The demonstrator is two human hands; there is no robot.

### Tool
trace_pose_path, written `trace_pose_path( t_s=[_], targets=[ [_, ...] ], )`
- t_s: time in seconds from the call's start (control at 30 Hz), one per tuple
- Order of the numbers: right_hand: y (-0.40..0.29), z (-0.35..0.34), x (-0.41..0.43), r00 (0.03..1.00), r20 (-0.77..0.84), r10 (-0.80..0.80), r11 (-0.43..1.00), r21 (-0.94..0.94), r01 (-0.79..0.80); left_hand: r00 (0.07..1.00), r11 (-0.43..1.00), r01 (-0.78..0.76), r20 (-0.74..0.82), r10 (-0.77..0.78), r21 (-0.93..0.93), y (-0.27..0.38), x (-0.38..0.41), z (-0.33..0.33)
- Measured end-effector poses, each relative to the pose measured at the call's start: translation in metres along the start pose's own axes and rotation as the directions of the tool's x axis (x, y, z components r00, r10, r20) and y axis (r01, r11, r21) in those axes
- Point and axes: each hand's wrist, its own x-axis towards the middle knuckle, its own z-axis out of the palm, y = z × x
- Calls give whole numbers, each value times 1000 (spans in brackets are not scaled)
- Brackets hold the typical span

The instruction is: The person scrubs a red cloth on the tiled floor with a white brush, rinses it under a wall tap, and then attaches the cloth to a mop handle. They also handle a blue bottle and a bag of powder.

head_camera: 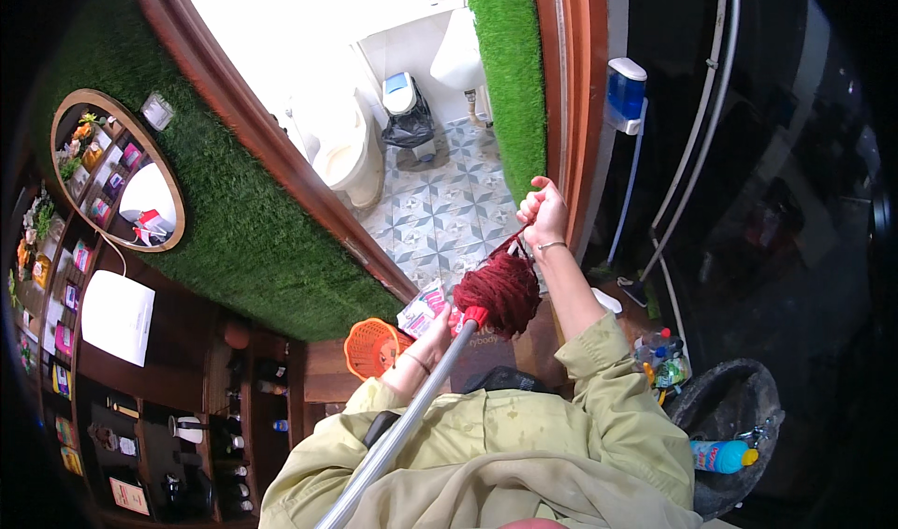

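Observation:
A dark red string mop head point(499, 294) is in front of my chest, its yarn bunched in a thick bundle. Its red socket joins a silver metal pole point(407, 424) that slants down across my body to the lower left. My right hand point(546, 213) is closed on a few strands pulled out from the far end of the bundle. On the other side, my left hand point(440, 329) grips a printed plastic packet point(423, 309) beside the mop head. Part of that packet and some fingers are hidden.
An orange plastic basket point(377, 349) stands left of my left hand. Ahead, a doorway frames a toilet point(351, 161), a bin with a black bag point(409, 132) and patterned floor tiles point(435, 213). At right are a dark stone basin point(761, 389), a bleach bottle point(722, 457) and a soap dispenser point(626, 94).

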Motion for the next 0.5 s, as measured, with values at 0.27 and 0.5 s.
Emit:
trace_pose_path(
  t_s=[0.27, 0.5],
  targets=[
    [-4, -23, -7, 989, -79, -128, 977, 164, 140, 922, 672, -43, 230, 312, -739, 45, -88, 73],
    [-14, -74, 10, 1000, -11, 29, 992, 122, -28, 920, 794, -183, 183, 346, -579, 55, -49, 46]
  ],
)
